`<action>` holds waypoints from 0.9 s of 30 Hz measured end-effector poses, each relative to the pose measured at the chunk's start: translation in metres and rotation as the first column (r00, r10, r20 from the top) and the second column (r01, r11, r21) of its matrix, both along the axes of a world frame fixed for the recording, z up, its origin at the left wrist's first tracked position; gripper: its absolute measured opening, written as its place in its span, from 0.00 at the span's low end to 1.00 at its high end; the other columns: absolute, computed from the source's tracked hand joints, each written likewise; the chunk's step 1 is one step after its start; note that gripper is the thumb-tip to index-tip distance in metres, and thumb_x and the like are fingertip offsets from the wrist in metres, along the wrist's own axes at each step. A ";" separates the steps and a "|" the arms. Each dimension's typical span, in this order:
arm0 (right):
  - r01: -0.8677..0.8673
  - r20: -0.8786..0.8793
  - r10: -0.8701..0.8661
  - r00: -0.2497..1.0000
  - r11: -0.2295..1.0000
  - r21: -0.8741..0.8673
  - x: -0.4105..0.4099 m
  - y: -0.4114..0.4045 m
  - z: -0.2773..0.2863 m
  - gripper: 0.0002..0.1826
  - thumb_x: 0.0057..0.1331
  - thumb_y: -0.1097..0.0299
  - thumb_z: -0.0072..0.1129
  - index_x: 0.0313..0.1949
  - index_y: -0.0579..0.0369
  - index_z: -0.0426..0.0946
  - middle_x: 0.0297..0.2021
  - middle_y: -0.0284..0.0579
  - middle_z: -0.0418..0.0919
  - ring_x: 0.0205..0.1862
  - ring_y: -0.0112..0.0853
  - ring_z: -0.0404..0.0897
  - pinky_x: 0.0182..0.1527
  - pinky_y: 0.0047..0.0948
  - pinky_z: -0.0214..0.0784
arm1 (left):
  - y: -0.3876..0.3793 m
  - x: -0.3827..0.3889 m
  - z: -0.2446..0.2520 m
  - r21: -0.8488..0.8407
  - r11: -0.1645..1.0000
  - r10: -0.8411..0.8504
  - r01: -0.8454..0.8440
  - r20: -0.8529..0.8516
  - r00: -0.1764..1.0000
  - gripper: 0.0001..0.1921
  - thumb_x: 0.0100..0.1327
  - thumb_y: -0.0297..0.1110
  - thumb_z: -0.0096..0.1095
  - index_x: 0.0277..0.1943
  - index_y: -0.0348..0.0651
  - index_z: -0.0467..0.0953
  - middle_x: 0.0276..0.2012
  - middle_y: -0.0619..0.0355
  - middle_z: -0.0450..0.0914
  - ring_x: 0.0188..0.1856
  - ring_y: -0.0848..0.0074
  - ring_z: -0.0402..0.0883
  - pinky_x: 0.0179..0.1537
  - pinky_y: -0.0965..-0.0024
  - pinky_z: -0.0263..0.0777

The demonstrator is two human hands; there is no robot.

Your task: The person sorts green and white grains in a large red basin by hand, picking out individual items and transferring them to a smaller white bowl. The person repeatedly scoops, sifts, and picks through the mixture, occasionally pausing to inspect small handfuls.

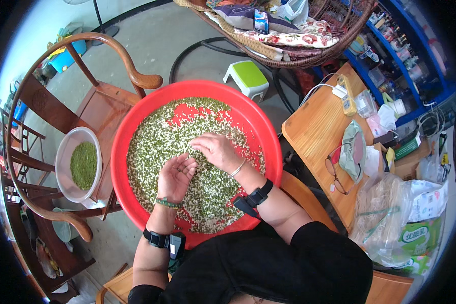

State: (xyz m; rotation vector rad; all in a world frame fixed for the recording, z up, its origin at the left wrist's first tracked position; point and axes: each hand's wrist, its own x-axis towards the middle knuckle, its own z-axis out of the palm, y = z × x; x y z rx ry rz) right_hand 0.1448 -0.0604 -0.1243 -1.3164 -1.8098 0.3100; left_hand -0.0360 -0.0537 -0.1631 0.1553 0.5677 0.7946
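A large round red plastic basin (118, 152) holds a spread of small green and whitish pieces (212, 193), with patches of its red bottom showing. Over the middle of it is my left hand (176, 176), palm up with curled fingers and a few small bits on the palm and fingers. Just to its upper right, my right hand (216, 150) is bent downward with its fingers close together; whether it pinches anything is too small to tell. A translucent white plastic bowl (62, 163) with fine green material (83, 166) in it rests on the wooden armchair's seat at the left.
The wooden armchair (89, 108) stands against the basin's left side. A green and white stool (249, 76) is beyond the basin. At the right, a wooden table (311, 129) carries glasses (336, 173), a power strip (346, 95) and bags. A wicker seat (250, 55) holds cushions and a phone.
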 end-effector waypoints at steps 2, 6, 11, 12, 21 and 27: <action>-0.053 -0.002 0.053 0.999 0.997 -0.060 -0.006 -0.005 0.005 0.08 0.59 0.75 0.58 0.38 0.53 0.82 0.34 0.44 0.82 0.36 0.38 0.82 0.40 0.34 0.76 | 0.000 0.000 -0.003 -0.017 1.000 -0.014 0.014 0.017 1.000 0.19 0.69 0.38 0.44 0.51 0.28 0.71 0.41 0.46 0.79 0.43 0.63 0.79 0.49 0.65 0.74; -0.161 0.121 0.156 0.980 0.987 0.025 -0.014 -0.006 0.007 0.16 0.55 0.78 0.56 0.43 0.50 0.80 0.37 0.44 0.82 0.42 0.39 0.80 0.46 0.35 0.74 | 0.000 0.000 -0.008 -0.015 1.000 -0.021 0.022 0.060 0.998 0.16 0.69 0.39 0.44 0.44 0.33 0.73 0.39 0.50 0.78 0.43 0.65 0.78 0.50 0.64 0.73; -0.280 0.183 0.265 0.947 0.958 0.064 -0.021 -0.005 0.002 0.17 0.54 0.76 0.57 0.45 0.53 0.80 0.38 0.42 0.81 0.46 0.36 0.78 0.49 0.35 0.71 | -0.001 0.000 -0.013 -0.017 1.000 0.012 -0.011 0.068 0.998 0.15 0.70 0.40 0.43 0.44 0.35 0.71 0.41 0.52 0.77 0.45 0.67 0.77 0.51 0.63 0.72; -0.279 0.182 0.264 0.947 0.958 0.064 -0.022 -0.006 0.001 0.17 0.54 0.76 0.57 0.45 0.53 0.80 0.38 0.42 0.81 0.46 0.36 0.78 0.49 0.35 0.71 | -0.001 0.001 -0.013 -0.024 0.999 0.029 -0.028 0.056 0.998 0.16 0.70 0.40 0.43 0.45 0.35 0.71 0.41 0.52 0.77 0.46 0.67 0.77 0.52 0.62 0.72; -0.261 0.154 0.242 0.958 0.958 0.119 -0.029 -0.009 0.008 0.14 0.53 0.77 0.56 0.41 0.58 0.79 0.36 0.45 0.82 0.43 0.37 0.79 0.50 0.35 0.71 | 0.001 0.000 -0.015 0.001 0.999 0.040 -0.040 0.067 0.997 0.18 0.71 0.42 0.41 0.48 0.35 0.70 0.45 0.51 0.77 0.48 0.67 0.77 0.54 0.61 0.71; -0.277 0.099 0.272 0.957 0.960 0.044 -0.029 -0.009 0.003 0.16 0.55 0.77 0.56 0.45 0.59 0.77 0.41 0.48 0.79 0.46 0.40 0.78 0.52 0.37 0.70 | 0.002 0.000 -0.014 0.019 0.998 0.051 -0.052 0.057 0.997 0.19 0.71 0.43 0.43 0.49 0.33 0.71 0.45 0.50 0.77 0.48 0.67 0.77 0.54 0.62 0.71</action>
